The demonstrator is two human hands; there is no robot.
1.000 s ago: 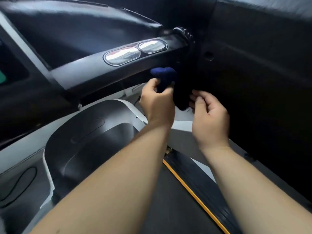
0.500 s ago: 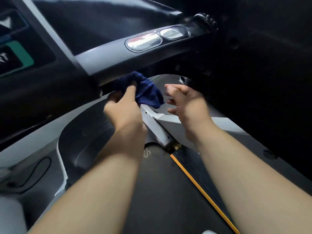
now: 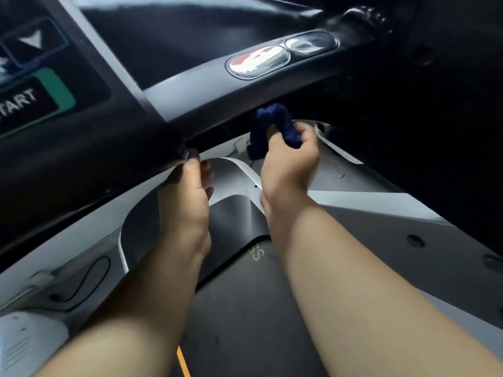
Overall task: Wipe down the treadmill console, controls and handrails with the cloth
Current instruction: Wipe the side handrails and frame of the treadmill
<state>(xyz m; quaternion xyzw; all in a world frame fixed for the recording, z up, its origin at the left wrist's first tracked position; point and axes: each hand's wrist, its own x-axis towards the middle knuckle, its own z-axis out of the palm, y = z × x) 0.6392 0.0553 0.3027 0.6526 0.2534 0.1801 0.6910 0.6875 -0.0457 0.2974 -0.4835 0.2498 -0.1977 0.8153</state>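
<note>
Two hands work below the console (image 3: 89, 137). My right hand (image 3: 290, 164) grips the blue cloth (image 3: 273, 118), fingers curled round it, bunched just under the handrail (image 3: 201, 96) with its two shiny plates (image 3: 258, 61). My left hand (image 3: 187, 197) holds nothing, its fingers loose, tips at the console's lower edge, above the belt (image 3: 245, 322)

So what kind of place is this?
Likely a gym or home workout room, though the surroundings are dark. You're looking down at a treadmill: a START button, a handrail with shiny metal pads, and the belt below. The right hand grips a blue cloth.
</note>
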